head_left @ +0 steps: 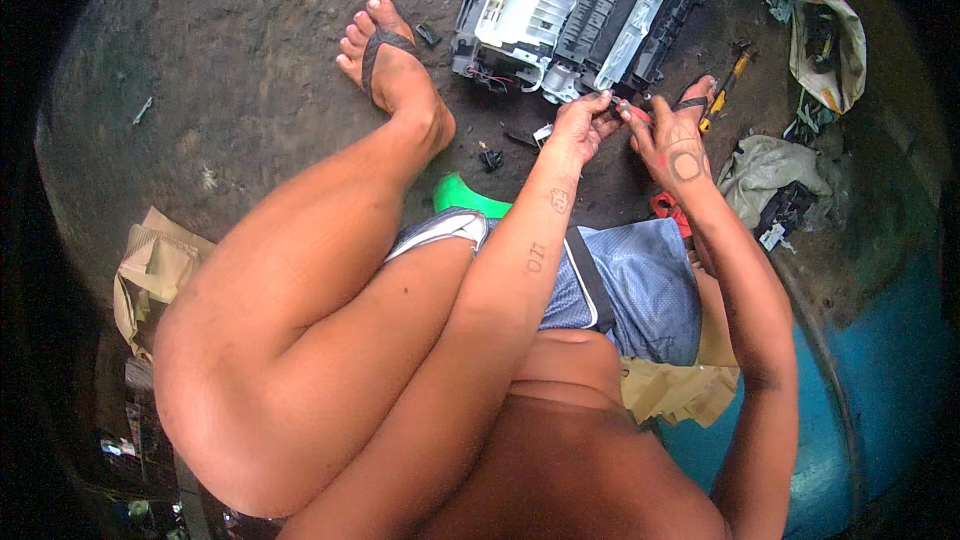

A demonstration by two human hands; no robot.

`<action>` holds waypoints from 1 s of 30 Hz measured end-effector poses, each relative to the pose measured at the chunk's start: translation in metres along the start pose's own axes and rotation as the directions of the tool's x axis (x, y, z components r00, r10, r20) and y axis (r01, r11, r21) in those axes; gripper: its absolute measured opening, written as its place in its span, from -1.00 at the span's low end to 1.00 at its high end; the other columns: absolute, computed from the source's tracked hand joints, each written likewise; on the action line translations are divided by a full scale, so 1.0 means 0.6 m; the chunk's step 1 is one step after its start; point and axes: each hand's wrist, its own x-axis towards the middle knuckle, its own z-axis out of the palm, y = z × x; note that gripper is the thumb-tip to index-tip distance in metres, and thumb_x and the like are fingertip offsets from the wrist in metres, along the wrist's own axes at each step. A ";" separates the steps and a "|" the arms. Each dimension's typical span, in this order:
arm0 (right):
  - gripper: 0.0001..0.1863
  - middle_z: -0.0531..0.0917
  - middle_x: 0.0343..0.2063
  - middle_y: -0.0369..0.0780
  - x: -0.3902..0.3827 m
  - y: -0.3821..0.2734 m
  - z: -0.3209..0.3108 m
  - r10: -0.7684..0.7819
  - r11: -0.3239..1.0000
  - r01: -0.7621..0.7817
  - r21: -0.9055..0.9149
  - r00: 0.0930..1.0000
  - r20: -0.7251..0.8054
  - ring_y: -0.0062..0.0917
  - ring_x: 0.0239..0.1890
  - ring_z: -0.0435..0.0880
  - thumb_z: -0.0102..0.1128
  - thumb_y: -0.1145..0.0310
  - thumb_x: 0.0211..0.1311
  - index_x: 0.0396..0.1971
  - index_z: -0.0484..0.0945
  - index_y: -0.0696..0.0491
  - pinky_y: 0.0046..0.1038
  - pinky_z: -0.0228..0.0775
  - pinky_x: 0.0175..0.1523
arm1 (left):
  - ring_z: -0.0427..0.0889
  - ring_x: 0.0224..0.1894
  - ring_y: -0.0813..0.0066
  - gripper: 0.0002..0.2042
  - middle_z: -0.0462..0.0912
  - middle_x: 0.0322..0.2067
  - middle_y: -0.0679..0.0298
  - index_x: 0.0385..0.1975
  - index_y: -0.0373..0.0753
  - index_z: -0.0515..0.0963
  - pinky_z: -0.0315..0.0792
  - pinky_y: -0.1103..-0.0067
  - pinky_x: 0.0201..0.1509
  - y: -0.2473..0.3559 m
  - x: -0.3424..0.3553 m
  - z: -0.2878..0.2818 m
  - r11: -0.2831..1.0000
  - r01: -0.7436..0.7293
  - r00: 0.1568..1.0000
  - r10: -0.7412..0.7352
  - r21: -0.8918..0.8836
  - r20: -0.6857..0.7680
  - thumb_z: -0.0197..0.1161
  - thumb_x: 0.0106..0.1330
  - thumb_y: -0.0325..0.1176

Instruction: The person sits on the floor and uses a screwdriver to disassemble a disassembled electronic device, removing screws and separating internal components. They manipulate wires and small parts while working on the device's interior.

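Note:
A partly stripped printer (575,15) lies on the dark ground ahead of me, with its white and black inner frame showing. At its near right corner, my right hand (672,140) is closed around a red-handled tool (632,111), which looks like a screwdriver. Its tip is hidden near the printer's edge. Just left of it, my left hand (584,127) has curled fingers close against the same corner. What they pinch, if anything, cannot be made out.
Small black plastic parts (490,158) lie before the printer, near a green curved piece (465,197). A yellow-handled tool (738,75) lies beyond my right foot. Grey cloth (765,175) and a pale sack (828,40) lie at the right. Brown paper (155,265) sits at the left.

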 end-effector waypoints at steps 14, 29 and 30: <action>-0.68 0.53 -0.09 -0.01 -0.015 0.003 0.035 -0.064 0.963 0.139 0.229 0.949 -0.308 -0.07 0.03 0.56 0.28 0.50 0.05 -0.13 0.55 0.12 0.20 0.09 0.32 | 0.68 -0.07 0.22 -0.86 0.64 -0.12 0.08 -0.10 -0.37 0.50 0.63 0.42 0.05 0.001 0.000 0.001 0.994 0.044 0.998 -0.038 -0.101 0.058 0.10 0.42 -0.53; -0.42 0.59 0.02 -0.04 -0.019 0.001 -0.012 0.034 0.832 0.098 0.547 0.973 -0.226 -0.08 0.09 0.59 0.36 0.00 0.17 0.10 0.55 0.05 0.02 0.06 0.39 | 0.69 -0.15 0.36 -0.82 0.69 -0.19 0.15 -0.14 -0.32 0.58 0.62 0.45 -0.06 0.001 0.024 -0.033 0.994 0.081 0.981 -0.067 -0.073 0.180 0.28 0.37 -0.38; -0.44 0.57 0.05 0.01 -0.020 0.001 -0.011 0.077 0.816 0.022 0.577 0.986 -0.146 -0.05 0.10 0.57 0.34 0.00 0.19 0.07 0.56 0.07 -0.01 0.11 0.37 | 0.69 -0.16 0.36 -0.83 0.69 -0.19 0.14 -0.13 -0.33 0.58 0.62 0.45 -0.05 -0.005 0.022 -0.029 0.993 0.065 0.986 -0.048 -0.103 0.159 0.27 0.37 -0.40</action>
